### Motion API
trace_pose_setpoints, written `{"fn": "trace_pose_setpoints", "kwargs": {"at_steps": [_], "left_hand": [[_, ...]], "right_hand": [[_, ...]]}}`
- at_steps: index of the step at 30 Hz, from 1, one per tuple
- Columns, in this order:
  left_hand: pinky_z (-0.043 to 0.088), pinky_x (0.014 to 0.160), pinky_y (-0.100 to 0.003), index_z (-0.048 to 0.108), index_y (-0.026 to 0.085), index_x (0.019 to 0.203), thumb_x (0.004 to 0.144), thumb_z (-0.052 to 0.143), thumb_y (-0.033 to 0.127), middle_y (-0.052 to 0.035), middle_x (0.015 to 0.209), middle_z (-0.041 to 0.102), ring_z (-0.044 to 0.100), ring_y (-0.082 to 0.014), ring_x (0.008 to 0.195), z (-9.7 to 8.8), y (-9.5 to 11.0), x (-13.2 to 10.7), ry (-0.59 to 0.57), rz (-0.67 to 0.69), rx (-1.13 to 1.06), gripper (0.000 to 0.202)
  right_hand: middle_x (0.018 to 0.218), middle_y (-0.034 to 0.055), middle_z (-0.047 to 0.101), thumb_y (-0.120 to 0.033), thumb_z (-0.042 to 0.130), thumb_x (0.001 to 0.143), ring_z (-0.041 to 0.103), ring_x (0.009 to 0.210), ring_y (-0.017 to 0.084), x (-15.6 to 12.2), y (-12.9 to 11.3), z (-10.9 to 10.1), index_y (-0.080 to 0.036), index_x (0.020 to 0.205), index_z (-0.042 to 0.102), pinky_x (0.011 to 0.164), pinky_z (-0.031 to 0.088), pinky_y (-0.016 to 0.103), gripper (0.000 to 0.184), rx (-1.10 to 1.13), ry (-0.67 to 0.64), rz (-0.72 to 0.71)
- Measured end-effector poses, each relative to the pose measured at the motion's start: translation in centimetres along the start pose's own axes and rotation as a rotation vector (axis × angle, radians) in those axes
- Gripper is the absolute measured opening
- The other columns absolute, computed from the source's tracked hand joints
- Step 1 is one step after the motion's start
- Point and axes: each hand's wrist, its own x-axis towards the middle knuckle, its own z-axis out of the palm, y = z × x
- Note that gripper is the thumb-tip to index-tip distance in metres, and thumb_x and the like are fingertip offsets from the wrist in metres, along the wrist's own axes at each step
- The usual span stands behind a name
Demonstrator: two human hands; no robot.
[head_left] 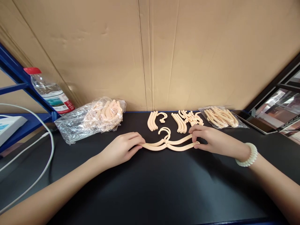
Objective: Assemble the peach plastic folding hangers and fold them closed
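Observation:
Two cream plastic clothes hangers [179,148], one in front of the other, lie close together low over the black table, with their hooks [167,132] pointing to the back. At the left tips, my left hand [123,147] is closed in a pinch on the hangers. My right hand [208,139] grips the right tips, its thumb by the front hanger and its fingers on the rear one; those arms spread slightly apart. Behind the hangers lie loose curved hanger arms [152,121], a loose hook [162,117], more straight-laid arms [179,122] and a heap of small connector pieces [192,117].
A clear bag of hanger parts [103,115] lies at the back left, another bag [220,117] at the back right. A water bottle [50,92] leans by the blue frame, near a white cable [52,147]. A phone-like dark slab [253,122] lies right. Cardboard [112,56] stands behind.

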Motion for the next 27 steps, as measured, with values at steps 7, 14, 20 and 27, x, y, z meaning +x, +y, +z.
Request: {"fn": "trace_pose_setpoints", "kwargs": {"at_steps": [7,14,20,27], "left_hand": [[0.049,0.077,-0.027,0.063,0.019,0.097,0.096,0.047,0.018,-0.0045,0.096,0.065,0.063,-0.0160,0.085,0.5,-0.9,-0.2,0.061,-0.052,0.001,0.015],[0.051,0.076,-0.029,0.065,0.018,0.097,0.095,0.047,0.019,-0.0056,0.095,0.067,0.062,-0.0178,0.086,0.3,-0.9,-0.3,0.085,0.015,0.117,0.018],[0.049,0.072,-0.027,0.067,0.019,0.088,0.096,0.047,0.022,-0.0048,0.092,0.065,0.061,-0.0159,0.080,-0.1,-0.2,-0.2,0.064,0.041,0.158,0.021],[0.049,0.075,-0.028,0.065,0.020,0.095,0.095,0.049,0.021,-0.0048,0.095,0.067,0.063,-0.0168,0.083,-0.1,-0.6,-0.2,0.096,0.071,0.200,0.016]], "right_hand": [[0.084,0.0041,0.062,-0.027,0.049,0.090,0.058,0.077,0.022,0.4,0.5,0.1,-0.022,0.082,0.057,0.069,0.045,0.034,0.012,-0.001,0.025,-0.015],[0.084,0.0035,0.065,-0.026,0.057,0.085,0.061,0.081,0.022,0.3,0.8,0.3,-0.021,0.082,0.058,0.070,0.045,0.033,0.006,0.021,0.035,0.003],[0.085,0.0046,0.065,-0.024,0.056,0.085,0.061,0.081,0.023,0.5,1.0,0.2,-0.020,0.085,0.059,0.070,0.045,0.034,0.005,0.014,0.050,-0.007],[0.084,0.0047,0.065,-0.024,0.055,0.085,0.061,0.079,0.021,0.6,1.4,0.3,-0.020,0.084,0.060,0.070,0.046,0.033,0.007,-0.025,0.097,-0.059]]}}
